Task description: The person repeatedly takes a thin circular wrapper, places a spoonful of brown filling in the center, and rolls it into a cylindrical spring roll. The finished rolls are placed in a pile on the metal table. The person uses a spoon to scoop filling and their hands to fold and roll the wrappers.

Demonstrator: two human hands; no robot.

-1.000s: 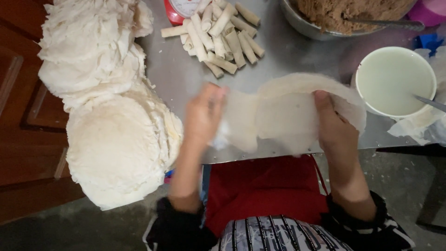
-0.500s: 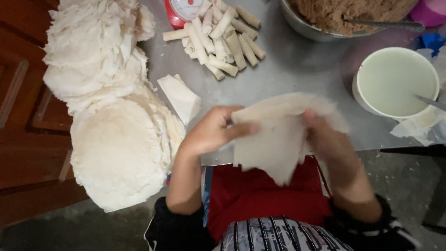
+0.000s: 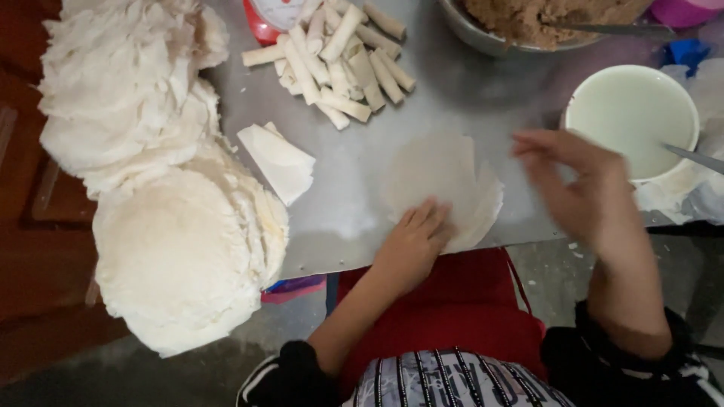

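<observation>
While our left hand (image 3: 418,237) presses flat, fingers together, on the wrapper (image 3: 445,185) at the near edge of the table (image 3: 354,218), our right hand (image 3: 577,181) hovers open just right of the wrapper, fingers spread and blurred. Beyond the wrapper lie rolls (image 3: 343,60); right of it stands a bowl (image 3: 632,113); left of it, a folded sheet (image 3: 280,162) and a wrapper stack (image 3: 173,256).

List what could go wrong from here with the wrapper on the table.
The thin wrapper lies at the table's near edge, pinned only by the left hand; it might slide off or tear. The right hand is blurred beside the bowl of pale liquid, so it could knock the bowl or the utensil resting in it.
</observation>
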